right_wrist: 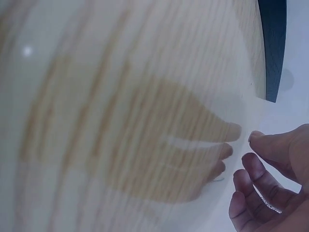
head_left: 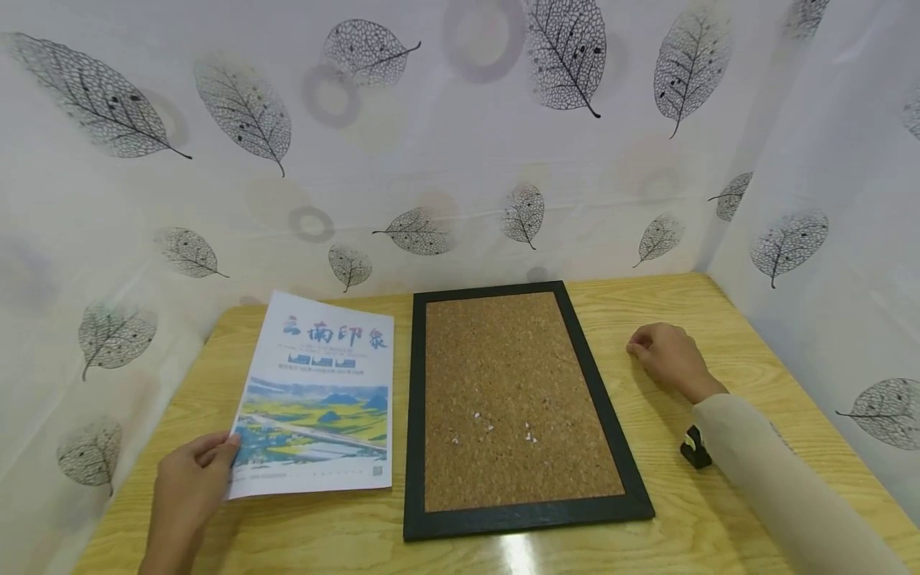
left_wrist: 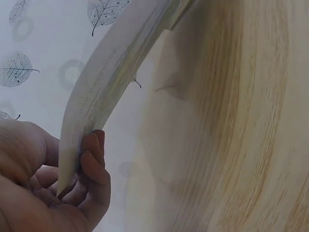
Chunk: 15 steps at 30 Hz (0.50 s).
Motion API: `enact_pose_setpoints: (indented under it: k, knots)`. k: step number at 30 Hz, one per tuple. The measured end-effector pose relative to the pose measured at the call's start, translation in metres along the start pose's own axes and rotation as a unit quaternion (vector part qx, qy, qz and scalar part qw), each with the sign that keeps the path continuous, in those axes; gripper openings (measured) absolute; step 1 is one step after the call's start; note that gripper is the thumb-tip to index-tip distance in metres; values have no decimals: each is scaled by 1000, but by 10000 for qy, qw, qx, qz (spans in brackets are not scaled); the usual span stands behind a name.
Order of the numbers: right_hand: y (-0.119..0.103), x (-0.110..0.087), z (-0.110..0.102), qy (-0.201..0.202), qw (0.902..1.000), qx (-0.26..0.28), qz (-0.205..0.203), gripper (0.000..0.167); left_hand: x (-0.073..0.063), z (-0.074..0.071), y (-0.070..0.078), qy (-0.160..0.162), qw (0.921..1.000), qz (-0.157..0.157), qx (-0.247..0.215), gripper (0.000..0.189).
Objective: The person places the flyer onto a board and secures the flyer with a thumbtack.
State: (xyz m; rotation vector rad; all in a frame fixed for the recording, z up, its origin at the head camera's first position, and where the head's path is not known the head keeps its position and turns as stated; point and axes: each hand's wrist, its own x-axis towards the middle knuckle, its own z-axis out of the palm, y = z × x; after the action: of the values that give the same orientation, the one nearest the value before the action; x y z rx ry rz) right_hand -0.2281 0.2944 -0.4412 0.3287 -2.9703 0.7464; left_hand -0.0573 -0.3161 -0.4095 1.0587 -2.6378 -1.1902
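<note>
My left hand (head_left: pixel 190 475) pinches the lower left edge of a printed paper sheet (head_left: pixel 323 343), which shows Chinese lettering above a yellow-green landscape. In the left wrist view the sheet (left_wrist: pixel 96 87) tilts up from the table between the thumb and the curled fingers (left_wrist: pixel 94 166). Right of it a corkboard (head_left: pixel 503 359) in a black frame lies flat, with several small white bits (head_left: pixel 528 435) on its lower half. Over the table, right of the corkboard, my right hand (head_left: pixel 668 359) has loosely bent fingers. The right wrist view shows a gap between its thumb and fingertips (right_wrist: pixel 253 164), with nothing there.
The glossy wood-grain table (head_left: pixel 618 311) carries everything and reflects the right hand. A white curtain (head_left: pixel 431 144) printed with grey leaves closes off the back and both sides. A small black device (head_left: pixel 694 449) sits at the right wrist.
</note>
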Motion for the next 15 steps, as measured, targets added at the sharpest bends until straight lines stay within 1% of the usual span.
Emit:
enact_pose_setpoints:
  k: [4, 10, 15]
  knots:
    - [-1, 0, -1, -1, 10000, 26, -4, 17, -1, 1, 1, 17, 9999, 0, -108, 50]
    - [-2, 0, -2, -7, 10000, 35, 36, 16, -1, 2, 6, -50, 9997, -38, -247, 52]
    - [-2, -1, -2, -14, 10000, 47, 35, 17, -2, 4, 9, -78, 9994, -17, -328, 49]
